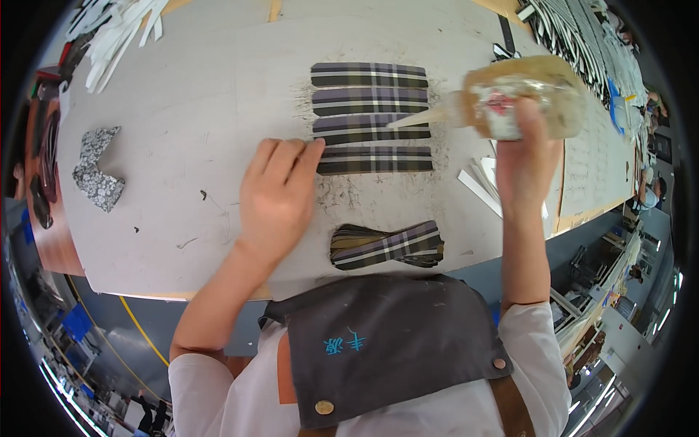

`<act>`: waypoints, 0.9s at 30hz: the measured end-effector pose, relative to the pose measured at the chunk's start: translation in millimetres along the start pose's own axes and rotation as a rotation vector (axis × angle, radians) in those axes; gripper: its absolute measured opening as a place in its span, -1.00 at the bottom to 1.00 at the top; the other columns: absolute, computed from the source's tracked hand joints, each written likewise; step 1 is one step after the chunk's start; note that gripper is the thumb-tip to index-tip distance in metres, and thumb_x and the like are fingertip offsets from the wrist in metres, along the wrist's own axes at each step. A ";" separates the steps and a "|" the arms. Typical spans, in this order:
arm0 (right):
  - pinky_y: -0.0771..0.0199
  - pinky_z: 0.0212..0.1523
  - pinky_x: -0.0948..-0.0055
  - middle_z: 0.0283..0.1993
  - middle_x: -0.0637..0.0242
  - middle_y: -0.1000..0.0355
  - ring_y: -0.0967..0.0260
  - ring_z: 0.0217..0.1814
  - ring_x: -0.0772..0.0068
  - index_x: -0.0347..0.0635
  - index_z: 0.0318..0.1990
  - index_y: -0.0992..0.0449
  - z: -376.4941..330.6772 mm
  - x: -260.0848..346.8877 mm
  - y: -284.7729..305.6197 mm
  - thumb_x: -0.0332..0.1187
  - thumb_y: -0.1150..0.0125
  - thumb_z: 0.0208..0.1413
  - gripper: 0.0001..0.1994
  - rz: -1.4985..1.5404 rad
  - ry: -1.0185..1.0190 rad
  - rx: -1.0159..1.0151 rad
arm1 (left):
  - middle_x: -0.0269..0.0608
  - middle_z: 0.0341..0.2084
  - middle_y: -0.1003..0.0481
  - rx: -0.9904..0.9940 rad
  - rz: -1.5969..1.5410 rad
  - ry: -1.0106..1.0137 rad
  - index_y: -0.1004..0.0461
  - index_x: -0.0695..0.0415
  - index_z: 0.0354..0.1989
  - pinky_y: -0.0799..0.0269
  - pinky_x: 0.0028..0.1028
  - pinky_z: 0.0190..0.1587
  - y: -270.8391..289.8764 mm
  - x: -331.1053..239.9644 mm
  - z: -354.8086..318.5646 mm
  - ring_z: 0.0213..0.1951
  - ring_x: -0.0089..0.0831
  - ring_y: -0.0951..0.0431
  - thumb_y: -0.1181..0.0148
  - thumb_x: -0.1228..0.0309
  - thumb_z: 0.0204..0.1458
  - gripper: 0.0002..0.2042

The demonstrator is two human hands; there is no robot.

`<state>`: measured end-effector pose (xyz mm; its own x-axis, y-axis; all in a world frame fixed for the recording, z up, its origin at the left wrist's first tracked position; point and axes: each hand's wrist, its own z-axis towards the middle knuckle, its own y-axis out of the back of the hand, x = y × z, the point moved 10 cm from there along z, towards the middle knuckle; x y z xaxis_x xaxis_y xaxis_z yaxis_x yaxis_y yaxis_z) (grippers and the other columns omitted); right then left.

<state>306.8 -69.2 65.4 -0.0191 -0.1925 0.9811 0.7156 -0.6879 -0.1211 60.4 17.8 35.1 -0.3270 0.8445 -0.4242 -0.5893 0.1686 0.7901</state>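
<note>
Fingers [531, 122] grip a rounded, translucent plastic bottle [524, 84].

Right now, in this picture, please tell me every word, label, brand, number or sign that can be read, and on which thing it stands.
Dark apron: two large blue characters on the chest; I won't copy them out.
Squeeze bottle in the right hand: a red mark, too blurred to read.
Elsewhere: I can read nothing.

Right hand [526, 162] partly hidden behind bottle [562, 93]
</note>
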 end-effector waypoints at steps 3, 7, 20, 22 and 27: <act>-0.50 -0.03 0.42 -0.04 0.19 -0.44 -0.47 -0.11 0.44 -0.36 0.10 -0.24 -2.4 -4.3 -52.9 -0.36 -0.46 -0.07 -0.38 -0.220 0.085 0.096 | -0.18 -0.36 -0.44 -0.029 0.017 -0.026 -0.57 0.30 -0.27 -0.43 -0.38 -0.36 -1.6 11.0 -1.4 -0.33 -0.28 -0.43 -0.19 0.69 -0.33 -0.67; -0.54 -0.11 0.45 -0.09 0.11 -0.45 -0.49 -0.12 0.41 -0.35 0.04 -0.19 -7.5 -11.5 -102.9 -0.38 -0.61 -0.28 -0.24 -0.307 0.118 0.195 | -0.19 -0.35 -0.43 -0.050 0.012 0.003 -0.58 0.26 -0.29 -0.44 -0.39 -0.36 -4.8 15.7 -5.5 -0.32 -0.29 -0.43 -0.20 0.66 -0.35 -0.68; -0.53 -0.06 0.43 -0.08 0.13 -0.45 -0.49 -0.06 0.37 -0.35 0.07 -0.18 -2.8 0.7 -67.9 -0.38 -0.61 -0.29 -0.22 -0.457 0.151 0.166 | -0.19 -0.34 -0.42 -0.040 0.042 -0.004 -0.58 0.25 -0.26 -0.46 -0.41 -0.35 -8.1 13.2 -5.2 -0.30 -0.26 -0.44 -0.17 0.72 -0.28 -0.68; -0.51 -0.03 0.43 -0.06 0.14 -0.44 -0.47 -0.04 0.38 -0.35 0.07 -0.18 -1.0 3.9 -50.6 -0.38 -0.60 -0.26 -0.24 -0.554 0.178 0.128 | -0.20 -0.34 -0.43 -0.043 0.043 -0.008 -0.58 0.25 -0.26 -0.45 -0.41 -0.35 -8.0 13.3 -6.0 -0.30 -0.26 -0.43 -0.16 0.73 -0.27 -0.68; -0.50 -0.02 0.43 -0.06 0.15 -0.43 -0.46 -0.04 0.39 -0.36 0.07 -0.20 -0.3 15.9 -17.2 -0.38 -0.57 -0.22 -0.27 -0.619 0.200 0.058 | -0.20 -0.35 -0.43 -0.018 0.077 -0.002 -0.59 0.24 -0.24 -0.43 -0.40 -0.35 -7.2 12.8 -4.0 -0.30 -0.26 -0.43 -0.14 0.74 -0.27 -0.66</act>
<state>294.0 -60.7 83.0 -0.5654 0.0964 0.8192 0.5672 -0.6756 0.4710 57.5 25.3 22.2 -0.3710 0.8554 -0.3614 -0.5752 0.0938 0.8126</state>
